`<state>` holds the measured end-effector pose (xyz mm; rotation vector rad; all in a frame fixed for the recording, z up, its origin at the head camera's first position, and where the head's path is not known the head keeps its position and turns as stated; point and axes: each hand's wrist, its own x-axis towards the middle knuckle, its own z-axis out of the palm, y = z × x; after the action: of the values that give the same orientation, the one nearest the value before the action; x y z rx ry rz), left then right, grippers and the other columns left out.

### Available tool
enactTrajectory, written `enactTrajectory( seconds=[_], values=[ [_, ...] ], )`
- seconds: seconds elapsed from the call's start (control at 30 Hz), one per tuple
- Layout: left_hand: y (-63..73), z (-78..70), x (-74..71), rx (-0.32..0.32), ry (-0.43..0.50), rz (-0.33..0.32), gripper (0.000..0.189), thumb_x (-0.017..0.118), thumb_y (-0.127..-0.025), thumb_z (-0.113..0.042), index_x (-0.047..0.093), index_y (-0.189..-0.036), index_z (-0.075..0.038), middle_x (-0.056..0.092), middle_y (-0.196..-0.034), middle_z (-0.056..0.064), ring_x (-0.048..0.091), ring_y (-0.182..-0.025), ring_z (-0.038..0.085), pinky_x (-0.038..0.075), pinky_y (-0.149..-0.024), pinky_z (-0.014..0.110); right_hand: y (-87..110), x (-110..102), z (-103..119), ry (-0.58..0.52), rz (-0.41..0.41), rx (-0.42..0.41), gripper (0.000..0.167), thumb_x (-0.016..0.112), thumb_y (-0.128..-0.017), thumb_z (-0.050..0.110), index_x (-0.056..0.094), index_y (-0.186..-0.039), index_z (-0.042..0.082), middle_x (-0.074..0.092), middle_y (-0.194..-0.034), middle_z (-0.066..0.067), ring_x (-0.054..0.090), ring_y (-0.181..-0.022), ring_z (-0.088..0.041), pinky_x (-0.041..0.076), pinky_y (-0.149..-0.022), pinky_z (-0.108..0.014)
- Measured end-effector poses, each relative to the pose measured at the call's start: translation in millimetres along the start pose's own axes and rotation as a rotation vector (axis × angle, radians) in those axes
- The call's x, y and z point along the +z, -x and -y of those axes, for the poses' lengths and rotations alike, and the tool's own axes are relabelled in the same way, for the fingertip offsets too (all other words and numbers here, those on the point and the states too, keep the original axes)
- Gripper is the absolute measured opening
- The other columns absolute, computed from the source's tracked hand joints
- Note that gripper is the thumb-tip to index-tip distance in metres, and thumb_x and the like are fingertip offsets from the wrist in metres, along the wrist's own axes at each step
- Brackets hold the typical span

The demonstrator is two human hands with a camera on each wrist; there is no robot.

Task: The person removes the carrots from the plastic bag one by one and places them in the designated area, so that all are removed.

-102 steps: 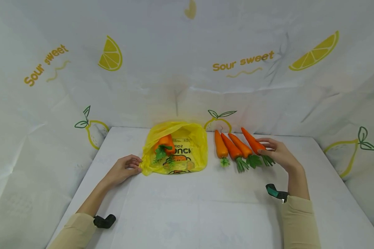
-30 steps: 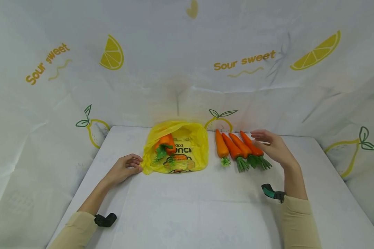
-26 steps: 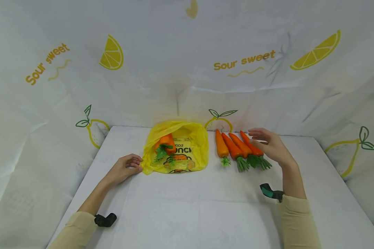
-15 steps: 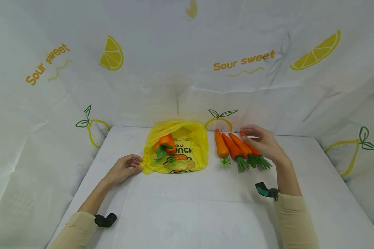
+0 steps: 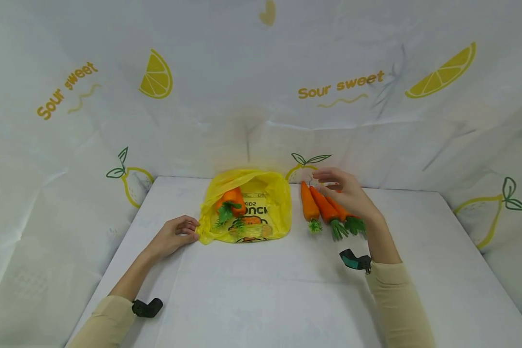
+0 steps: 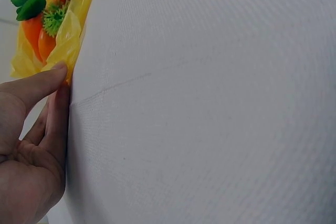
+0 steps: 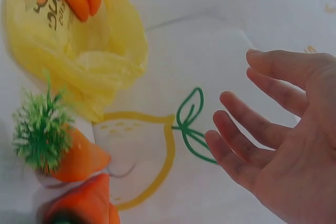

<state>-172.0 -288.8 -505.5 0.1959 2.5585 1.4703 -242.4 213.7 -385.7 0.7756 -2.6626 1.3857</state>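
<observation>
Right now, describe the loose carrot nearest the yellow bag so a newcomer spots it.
On the white table, find the yellow bag. Right of it in the head view, a row of orange carrots lies with tips toward the backdrop. The leftmost carrot is your target: its green top is short and frilly, while its neighbour's has longer, straighter stalks.

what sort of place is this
Probably a small booth set up for recording rather than a working kitchen: a plain white table, white lemon-printed sheeting around its back and sides, and black wrist cameras on the person.
</observation>
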Motion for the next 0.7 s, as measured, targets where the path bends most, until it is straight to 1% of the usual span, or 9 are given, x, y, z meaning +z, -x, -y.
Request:
enactTrajectory(
  seconds=[0.07,0.13,0.2,0.27,0.4,0.43,0.57,0.63,0.7],
  values=[
    [-0.1,0.0,0.4,0.001,-0.002,0.0,0.034,0.08,-0.098,-0.013,0.067,-0.128,-0.002,0.073,-0.119,0.019,0.07,-0.097,0.011,0.056,-0.087,0.016,-4.5,5.6,2.5,0.008,0.003,-0.013,0.035,0.067,-0.105,0.004,0.065,-0.14,-0.001,0.068,-0.143,-0.024,0.065,-0.13,-0.045,0.058,-0.108,-0.037],
    [0.0,-0.2,1.1,0.003,-0.006,-0.001,0.034,0.08,-0.098,-0.012,0.067,-0.128,-0.002,0.073,-0.119,0.019,0.07,-0.097,0.01,0.056,-0.087,0.016,-8.2,10.9,5.5,0.012,0.008,-0.025,0.036,0.067,-0.105,0.004,0.065,-0.14,-0.001,0.069,-0.142,-0.023,0.066,-0.129,-0.046,0.057,-0.11,-0.055],
    [0.1,-0.7,1.7,0.007,-0.009,-0.001,0.034,0.08,-0.098,-0.012,0.067,-0.128,-0.002,0.073,-0.119,0.019,0.07,-0.096,0.009,0.056,-0.086,0.016,-11.5,16.0,8.2,0.008,0.015,-0.039,0.036,0.067,-0.105,0.005,0.065,-0.141,-0.002,0.069,-0.142,-0.023,0.067,-0.128,-0.045,0.055,-0.109,-0.063],
    [0.3,-1.1,2.2,0.005,-0.006,-0.002,0.034,0.08,-0.098,-0.012,0.067,-0.128,-0.002,0.073,-0.119,0.019,0.069,-0.096,0.008,0.056,-0.086,0.016,-13.9,20.6,11.4,0.003,0.022,-0.054,0.036,0.068,-0.105,0.005,0.064,-0.141,-0.002,0.068,-0.142,-0.023,0.067,-0.126,-0.044,0.056,-0.108,-0.064],
    [1.3,-2.3,2.2,0.012,-0.005,-0.005,0.034,0.08,-0.099,-0.012,0.067,-0.128,-0.001,0.073,-0.119,0.019,0.069,-0.096,0.007,0.056,-0.086,0.016,-18.6,28.7,18.5,-0.013,0.019,-0.066,0.035,0.071,-0.105,0.008,0.066,-0.139,0.0,0.069,-0.141,-0.02,0.069,-0.124,-0.039,0.057,-0.109,-0.059],
    [1.4,-2.3,2.2,0.006,-0.002,-0.008,0.033,0.08,-0.098,-0.012,0.067,-0.128,-0.002,0.074,-0.119,0.019,0.07,-0.096,0.007,0.056,-0.086,0.015,-19.7,30.9,19.8,-0.016,0.016,-0.064,0.035,0.071,-0.104,0.009,0.066,-0.138,0.0,0.069,-0.14,-0.02,0.069,-0.124,-0.039,0.057,-0.109,-0.059],
    [1.2,-1.0,0.8,0.014,-0.01,-0.005,0.034,0.08,-0.099,-0.012,0.067,-0.128,-0.002,0.074,-0.12,0.019,0.07,-0.097,0.011,0.056,-0.086,0.015,-24.9,40.8,23.7,-0.048,0.0,-0.063,0.034,0.072,-0.104,0.01,0.066,-0.136,0.0,0.068,-0.139,-0.022,0.069,-0.126,-0.042,0.055,-0.11,-0.062],
    [0.9,-0.4,0.7,0.013,-0.01,-0.002,0.034,0.08,-0.098,-0.011,0.067,-0.128,-0.002,0.073,-0.12,0.019,0.07,-0.098,0.011,0.056,-0.087,0.015,-27.6,46.5,24.8,-0.056,-0.01,-0.08,0.033,0.072,-0.104,0.009,0.066,-0.135,0.0,0.068,-0.137,-0.023,0.069,-0.125,-0.042,0.056,-0.109,-0.062],
    [1.1,-0.5,0.7,0.013,-0.01,-0.003,0.034,0.08,-0.098,-0.011,0.067,-0.128,-0.002,0.073,-0.12,0.019,0.07,-0.097,0.01,0.056,-0.087,0.016,-30.7,52.6,25.9,-0.062,-0.017,-0.116,0.033,0.072,-0.104,0.007,0.066,-0.134,-0.002,0.068,-0.136,-0.024,0.07,-0.124,-0.042,0.058,-0.107,-0.061]
  ],
)
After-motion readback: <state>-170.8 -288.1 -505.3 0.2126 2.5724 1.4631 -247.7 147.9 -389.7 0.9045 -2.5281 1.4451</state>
